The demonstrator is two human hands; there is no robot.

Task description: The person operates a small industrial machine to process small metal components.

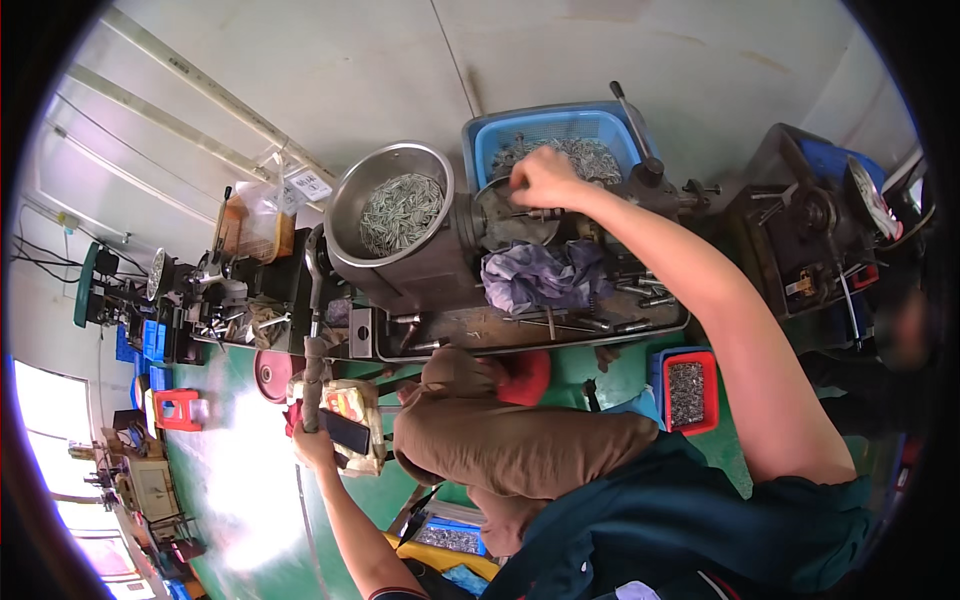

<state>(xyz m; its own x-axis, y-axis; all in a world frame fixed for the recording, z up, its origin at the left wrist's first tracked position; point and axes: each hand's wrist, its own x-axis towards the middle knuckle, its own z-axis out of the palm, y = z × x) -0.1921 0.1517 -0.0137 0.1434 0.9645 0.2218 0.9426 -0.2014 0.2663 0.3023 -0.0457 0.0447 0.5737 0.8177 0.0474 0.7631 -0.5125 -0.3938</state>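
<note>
My left hand is closed round the lower end of a long machine lever, whose grip is wrapped in grey-brown material. My right hand reaches over the bench lathe, its fingers curled together just above the round spindle area. What those fingers hold, if anything, is too small to make out. A steel bowl full of small metal pins rests on top of the lathe's left part. Behind my right hand, a blue basket holds more metal pins.
A crumpled purple rag lies on the lathe's front. Tools lie in the metal tray below. On the green floor stands a red-rimmed bin of small parts. A dark phone sits on a package by my left hand. Another machine stands right.
</note>
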